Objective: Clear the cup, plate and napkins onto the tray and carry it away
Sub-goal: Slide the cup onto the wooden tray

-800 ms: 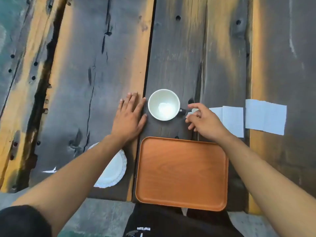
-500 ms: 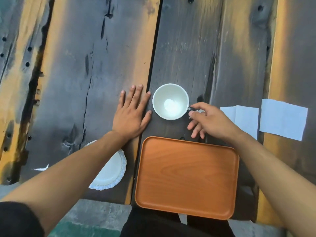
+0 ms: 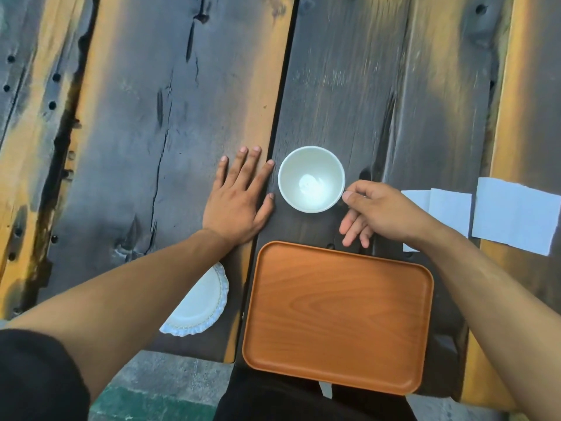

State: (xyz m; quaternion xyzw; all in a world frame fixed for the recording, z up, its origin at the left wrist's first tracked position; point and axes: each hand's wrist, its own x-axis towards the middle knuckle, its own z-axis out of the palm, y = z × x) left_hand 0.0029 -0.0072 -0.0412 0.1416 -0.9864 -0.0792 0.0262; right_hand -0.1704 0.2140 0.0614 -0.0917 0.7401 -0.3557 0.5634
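Weathered dark planks form the table point(image 3: 170, 123). On it a white cup point(image 3: 311, 179) stands upright beyond the orange tray point(image 3: 337, 317); the right hand point(image 3: 379, 211) pinches its handle, while the left hand point(image 3: 239, 199) lies flat, fingers spread. Two napkins point(image 3: 513, 214) lie right, a plate point(image 3: 202, 302) left.
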